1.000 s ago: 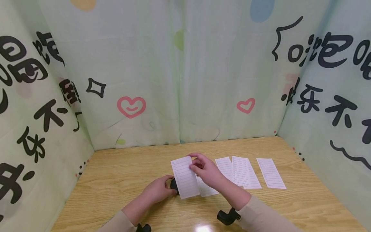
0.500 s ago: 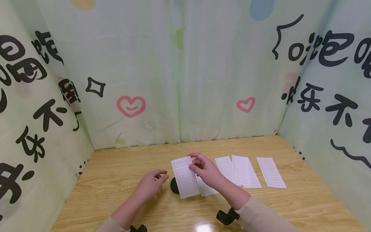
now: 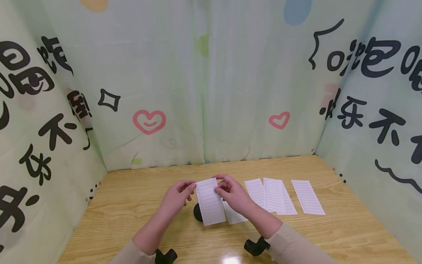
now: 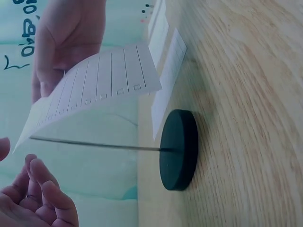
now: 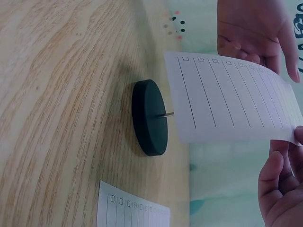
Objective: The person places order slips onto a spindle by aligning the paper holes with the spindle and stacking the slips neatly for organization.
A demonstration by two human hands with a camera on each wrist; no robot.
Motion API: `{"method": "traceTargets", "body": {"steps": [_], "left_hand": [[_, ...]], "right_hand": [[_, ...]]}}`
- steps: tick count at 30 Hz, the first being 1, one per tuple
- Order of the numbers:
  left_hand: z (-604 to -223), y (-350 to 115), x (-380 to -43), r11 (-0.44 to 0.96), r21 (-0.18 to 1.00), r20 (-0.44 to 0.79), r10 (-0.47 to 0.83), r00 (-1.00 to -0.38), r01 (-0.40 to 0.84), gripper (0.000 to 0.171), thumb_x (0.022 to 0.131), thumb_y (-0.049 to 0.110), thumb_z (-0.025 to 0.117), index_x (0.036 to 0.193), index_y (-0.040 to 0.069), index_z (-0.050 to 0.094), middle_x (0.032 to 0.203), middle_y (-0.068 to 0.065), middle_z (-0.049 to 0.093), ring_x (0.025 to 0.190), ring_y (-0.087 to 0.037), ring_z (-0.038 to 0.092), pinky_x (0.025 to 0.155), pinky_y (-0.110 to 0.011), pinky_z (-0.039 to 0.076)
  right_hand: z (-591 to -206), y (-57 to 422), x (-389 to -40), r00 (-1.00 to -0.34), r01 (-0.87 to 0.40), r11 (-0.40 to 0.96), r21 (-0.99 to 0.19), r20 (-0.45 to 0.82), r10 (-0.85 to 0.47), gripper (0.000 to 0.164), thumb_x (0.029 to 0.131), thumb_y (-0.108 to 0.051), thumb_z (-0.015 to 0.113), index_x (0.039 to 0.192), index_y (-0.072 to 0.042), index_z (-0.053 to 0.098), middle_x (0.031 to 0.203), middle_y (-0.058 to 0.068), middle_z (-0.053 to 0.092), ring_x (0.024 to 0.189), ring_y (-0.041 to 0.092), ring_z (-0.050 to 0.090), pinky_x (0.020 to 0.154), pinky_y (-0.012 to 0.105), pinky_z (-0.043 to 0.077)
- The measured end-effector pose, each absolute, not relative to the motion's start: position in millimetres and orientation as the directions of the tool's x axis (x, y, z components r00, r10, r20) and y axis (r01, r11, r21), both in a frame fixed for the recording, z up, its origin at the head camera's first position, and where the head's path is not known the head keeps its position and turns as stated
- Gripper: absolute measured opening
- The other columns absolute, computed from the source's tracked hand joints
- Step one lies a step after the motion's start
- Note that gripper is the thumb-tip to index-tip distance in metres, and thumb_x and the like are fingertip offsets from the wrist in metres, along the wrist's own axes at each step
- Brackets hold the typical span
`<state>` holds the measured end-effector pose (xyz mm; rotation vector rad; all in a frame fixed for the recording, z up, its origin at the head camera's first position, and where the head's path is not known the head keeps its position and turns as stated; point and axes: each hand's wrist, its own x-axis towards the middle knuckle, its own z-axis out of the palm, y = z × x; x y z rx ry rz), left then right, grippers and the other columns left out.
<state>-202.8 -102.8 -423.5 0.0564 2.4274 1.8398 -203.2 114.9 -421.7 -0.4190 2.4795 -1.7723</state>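
A white checklist slip [image 3: 211,203] with ruled lines and small boxes is tilted above the table. My right hand [image 3: 233,194] pinches its upper right edge between thumb and fingers. My left hand [image 3: 178,194] is at the upper left corner, its thumb and fingers bent loosely on either side of the edge; a small gap shows there in the left wrist view. Behind the slip stands a round black base [image 4: 179,150] with a thin metal rod [image 4: 94,143]. The rod's top reaches the underside of the slip near its upper edge.
Another slip [image 3: 235,216] lies just right of the base, partly covered by my right hand. Farther right lie several more slips, some overlapping, and a single one [image 3: 308,198] apart. Printed curtains [image 3: 204,91] enclose the wooden table [image 3: 132,205] at the back and sides.
My left hand let go of the black base, drew back left, then rose to the slip's upper left corner. My right hand keeps its hold with almost no movement.
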Motion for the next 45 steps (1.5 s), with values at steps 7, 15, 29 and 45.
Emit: {"method": "traceTargets", "body": {"steps": [7, 15, 29, 45], "left_hand": [[-424, -93, -206, 0.291, 0.956, -0.074, 0.098, -0.992, -0.043, 0.036, 0.095, 0.036, 0.067, 0.118, 0.008, 0.068, 0.092, -0.006, 0.064, 0.077, -0.020, 0.058, 0.064, -0.031, 0.048], [-424, -92, -207, 0.305, 0.952, -0.064, 0.109, -0.992, -0.027, 0.028, 0.096, 0.033, 0.066, 0.106, 0.007, 0.070, 0.083, -0.005, 0.062, 0.078, -0.025, 0.059, 0.068, -0.038, 0.050], [-421, -91, -204, 0.331, 0.943, -0.066, 0.124, -0.990, -0.022, 0.026, 0.095, 0.033, 0.067, 0.097, 0.006, 0.068, 0.081, -0.005, 0.061, 0.079, -0.031, 0.059, 0.065, -0.032, 0.049], [-426, -90, -205, 0.280, 0.960, -0.036, 0.146, -0.989, 0.007, 0.025, 0.098, 0.028, 0.064, 0.096, 0.003, 0.065, 0.080, -0.006, 0.061, 0.077, -0.023, 0.058, 0.068, -0.036, 0.052]], "right_hand": [[-428, 116, -207, -0.961, -0.181, 0.287, -0.941, 0.106, -0.256, 0.036, 0.098, -0.008, 0.061, 0.134, -0.003, 0.054, 0.096, 0.007, 0.067, 0.079, 0.017, 0.057, 0.066, 0.030, 0.047], [-428, 114, -207, -0.961, -0.172, 0.278, -0.945, 0.099, -0.259, 0.036, 0.099, -0.009, 0.061, 0.133, -0.004, 0.053, 0.097, 0.007, 0.067, 0.083, 0.017, 0.059, 0.068, 0.032, 0.048], [-427, 114, -203, -0.961, -0.176, 0.273, -0.946, 0.105, -0.256, 0.036, 0.098, -0.008, 0.060, 0.133, -0.003, 0.053, 0.095, 0.008, 0.067, 0.080, 0.017, 0.057, 0.066, 0.028, 0.047], [-431, 115, -203, -0.961, -0.178, 0.264, -0.948, 0.109, -0.256, 0.039, 0.098, -0.008, 0.060, 0.135, -0.002, 0.051, 0.096, 0.009, 0.067, 0.079, 0.017, 0.056, 0.066, 0.027, 0.047]]}}
